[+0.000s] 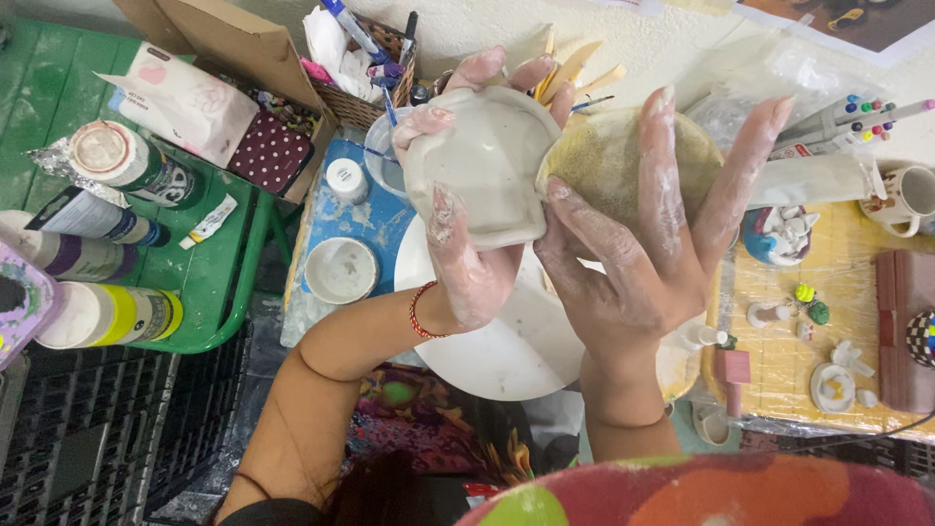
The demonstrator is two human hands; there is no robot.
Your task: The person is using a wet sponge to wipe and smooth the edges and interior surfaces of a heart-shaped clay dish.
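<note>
My left hand (pixel 466 255) grips a pale grey clay piece (pixel 487 156), shaped like a shallow dish with a raised rim, thumb pressed on its front face and fingers curled over its top edge. My right hand (pixel 648 255) holds a round yellowish sponge (pixel 606 156) against the clay's right edge, thumb touching the rim and fingers spread over the sponge. Both hands are smeared with wet clay. A red thread bracelet (pixel 417 312) circles my left wrist. The hands are raised above a round white board (pixel 506 341).
A green tray (pixel 209 282) at left holds glue tubes and paint bottles. A wicker basket (pixel 375 93) of pens, a cardboard box (pixel 234 39) and small white pots (pixel 341 270) lie behind. Small clay figures (pixel 828 375) sit on a yellow wrapped board (pixel 779 351) at right beside a mug (pixel 901 200).
</note>
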